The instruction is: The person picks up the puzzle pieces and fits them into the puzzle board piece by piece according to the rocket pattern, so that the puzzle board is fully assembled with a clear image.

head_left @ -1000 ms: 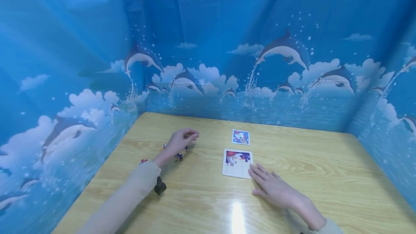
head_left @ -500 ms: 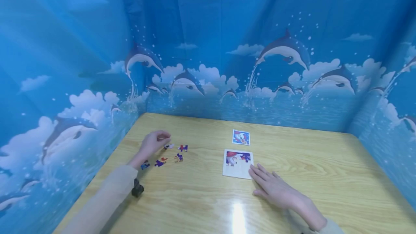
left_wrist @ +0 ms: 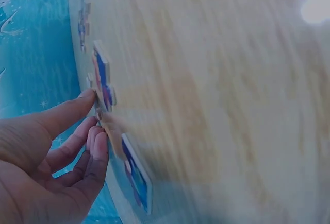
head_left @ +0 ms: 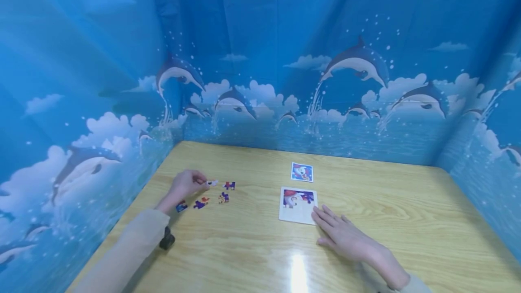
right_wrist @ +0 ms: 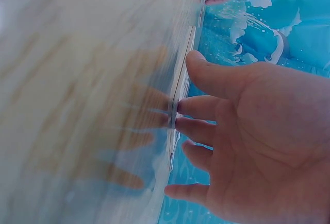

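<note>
My left hand (head_left: 186, 185) is low over the table at the left, its thumb and fingers curled together beside a white-and-dark jigsaw piece (head_left: 211, 183). In the left wrist view the edge of a small jigsaw piece (left_wrist: 98, 114) shows between thumb and index finger, mostly covered by them. My right hand (head_left: 343, 235) lies with fingers spread, fingertips at the right edge of a square puzzle board (head_left: 294, 215). Several joined pieces fill the board's upper part; its lower part is bare white. The right wrist view shows the fingertips against the board's side (right_wrist: 178, 87).
Loose jigsaw pieces lie at the left: a red-and-purple one (head_left: 229, 185), a purple-and-yellow one (head_left: 224, 198), a purple-and-orange one (head_left: 201, 203) and a blue one (head_left: 181, 206). A small picture card (head_left: 302, 172) lies behind the board. A dolphin-print curtain (head_left: 260, 116) borders the wooden table (head_left: 252, 248).
My left hand has moved left from beyond the loose pieces, then down to the table beside the white-and-dark piece, uncovering the others. The right hand and the board have stayed put.
</note>
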A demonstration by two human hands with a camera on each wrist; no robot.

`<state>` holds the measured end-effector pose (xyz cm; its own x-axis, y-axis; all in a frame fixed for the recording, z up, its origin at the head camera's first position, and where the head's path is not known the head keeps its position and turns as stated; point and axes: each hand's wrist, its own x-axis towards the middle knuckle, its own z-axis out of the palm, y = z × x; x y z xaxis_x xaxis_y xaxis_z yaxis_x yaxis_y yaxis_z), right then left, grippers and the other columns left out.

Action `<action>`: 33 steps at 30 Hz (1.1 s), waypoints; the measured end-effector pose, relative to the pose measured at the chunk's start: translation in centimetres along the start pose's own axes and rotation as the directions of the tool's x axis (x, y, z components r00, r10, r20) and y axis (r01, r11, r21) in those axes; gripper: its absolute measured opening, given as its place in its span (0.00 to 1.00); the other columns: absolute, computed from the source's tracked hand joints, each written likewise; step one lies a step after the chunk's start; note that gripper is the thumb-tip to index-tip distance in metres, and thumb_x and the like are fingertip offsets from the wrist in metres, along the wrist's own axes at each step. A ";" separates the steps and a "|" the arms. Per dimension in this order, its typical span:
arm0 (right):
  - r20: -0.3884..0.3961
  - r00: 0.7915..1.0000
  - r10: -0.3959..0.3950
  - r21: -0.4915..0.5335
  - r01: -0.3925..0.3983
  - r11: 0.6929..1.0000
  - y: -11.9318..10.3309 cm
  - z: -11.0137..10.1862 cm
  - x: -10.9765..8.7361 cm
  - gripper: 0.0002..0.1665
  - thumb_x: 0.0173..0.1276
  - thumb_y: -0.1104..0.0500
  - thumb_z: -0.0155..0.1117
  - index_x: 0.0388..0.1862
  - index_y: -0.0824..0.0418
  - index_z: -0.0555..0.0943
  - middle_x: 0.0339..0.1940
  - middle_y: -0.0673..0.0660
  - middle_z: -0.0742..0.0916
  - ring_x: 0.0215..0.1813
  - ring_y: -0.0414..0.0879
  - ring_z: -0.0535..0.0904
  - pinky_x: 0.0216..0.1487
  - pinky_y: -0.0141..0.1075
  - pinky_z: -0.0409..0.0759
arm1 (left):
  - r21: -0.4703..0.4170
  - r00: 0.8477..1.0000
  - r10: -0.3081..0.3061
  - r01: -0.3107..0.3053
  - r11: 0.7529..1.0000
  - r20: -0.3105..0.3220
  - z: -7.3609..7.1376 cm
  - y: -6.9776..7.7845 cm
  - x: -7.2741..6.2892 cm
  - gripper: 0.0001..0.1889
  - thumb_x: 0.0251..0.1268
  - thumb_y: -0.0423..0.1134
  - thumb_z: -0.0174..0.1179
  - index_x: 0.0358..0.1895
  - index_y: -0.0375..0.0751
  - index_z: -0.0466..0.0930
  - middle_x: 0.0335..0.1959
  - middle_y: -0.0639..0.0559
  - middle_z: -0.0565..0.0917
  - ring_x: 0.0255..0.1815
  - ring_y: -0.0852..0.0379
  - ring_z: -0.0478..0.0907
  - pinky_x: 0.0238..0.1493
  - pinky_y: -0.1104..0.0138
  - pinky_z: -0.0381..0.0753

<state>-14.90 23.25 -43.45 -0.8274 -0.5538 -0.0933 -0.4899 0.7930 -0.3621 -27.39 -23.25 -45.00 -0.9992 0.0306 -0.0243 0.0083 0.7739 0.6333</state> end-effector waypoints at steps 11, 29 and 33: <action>-0.007 1.000 -0.003 0.003 0.003 1.000 -0.1 -0.1 -0.1 0.40 0.78 0.46 0.56 0.78 0.66 0.60 0.80 0.66 0.61 0.80 0.67 0.52 0.72 0.72 0.52 | -0.107 0.999 -0.013 0.017 0.994 0.041 -0.3 0.4 0.1 0.13 0.59 0.34 0.72 0.44 0.34 0.81 0.38 0.43 0.85 0.39 0.50 0.82 0.43 0.60 0.85; 0.006 1.000 -0.001 0.004 0.001 1.000 -0.1 -0.1 -0.1 0.40 0.78 0.45 0.55 0.79 0.66 0.60 0.81 0.65 0.60 0.80 0.67 0.51 0.73 0.72 0.51 | -0.279 0.997 0.019 0.001 0.960 0.068 1.8 4.6 1.6 0.10 0.65 0.34 0.68 0.47 0.35 0.85 0.44 0.39 0.88 0.41 0.49 0.87 0.45 0.61 0.88; 0.002 1.000 -0.004 -0.002 0.004 1.000 -0.2 -0.2 -0.1 0.40 0.78 0.46 0.56 0.79 0.67 0.60 0.81 0.65 0.60 0.80 0.67 0.51 0.73 0.72 0.52 | -0.314 0.995 0.040 -0.009 0.949 0.091 2.5 6.3 2.0 0.10 0.66 0.34 0.68 0.47 0.34 0.85 0.43 0.39 0.88 0.40 0.48 0.87 0.44 0.60 0.89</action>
<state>-14.79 23.23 -43.23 -0.8248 -0.5576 -0.0934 -0.4939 0.7910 -0.3610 -29.26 -16.69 -42.99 -0.9905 0.1187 -0.0693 0.0052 0.5357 0.8444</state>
